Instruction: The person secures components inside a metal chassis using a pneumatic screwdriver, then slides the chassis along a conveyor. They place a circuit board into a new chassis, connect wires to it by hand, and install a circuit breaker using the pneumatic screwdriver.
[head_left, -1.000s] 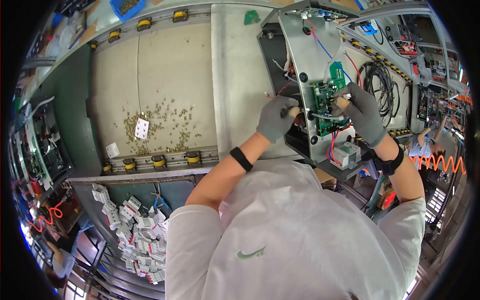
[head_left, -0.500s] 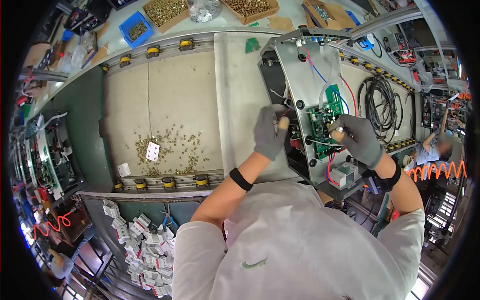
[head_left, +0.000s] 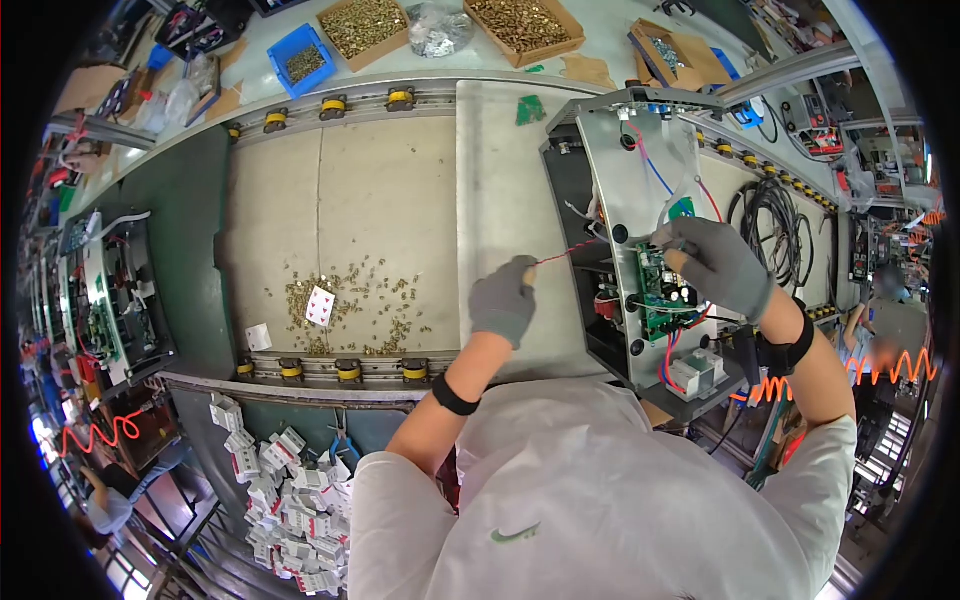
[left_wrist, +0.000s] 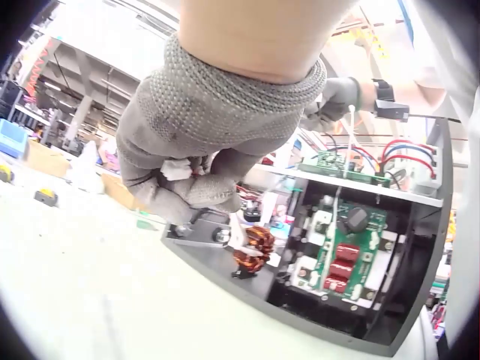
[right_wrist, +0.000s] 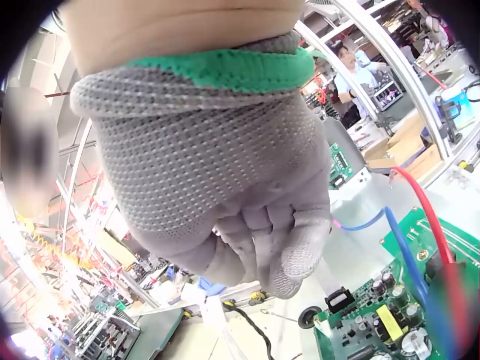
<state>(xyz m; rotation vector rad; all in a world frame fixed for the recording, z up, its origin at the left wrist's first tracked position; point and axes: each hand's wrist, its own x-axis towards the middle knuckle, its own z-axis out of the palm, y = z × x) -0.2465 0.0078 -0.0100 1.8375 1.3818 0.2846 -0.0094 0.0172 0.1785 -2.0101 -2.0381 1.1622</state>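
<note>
My gloved left hand (head_left: pixel 505 300), fingers curled, grips the end of a twisted red wire (head_left: pixel 568 250). The wire runs taut to the open side of a metal equipment box (head_left: pixel 590 160). Inside that box, a copper coil (left_wrist: pixel 255 251) and red components on a green board (left_wrist: pixel 345 262) show in the left wrist view. Over the box's top panel, my gloved right hand (head_left: pixel 720 262) has bent fingers close above a green circuit board (head_left: pixel 655 285). A white strip (right_wrist: pixel 217 322) shows below its fingers; I cannot tell whether they hold anything.
Brass-coloured small parts (head_left: pixel 350 300) and a playing card (head_left: pixel 320 306) lie left on the worktop. Black cables (head_left: pixel 775 225) are coiled beyond the box. Parts boxes (head_left: pixel 525 30) line the back bench. White breaker-like modules (head_left: pixel 290 500) are piled at lower left.
My left hand has moved from the box's open side toward the left, drawing the twisted red wire out. My right hand has stayed over the circuit board. The head view has shifted.
</note>
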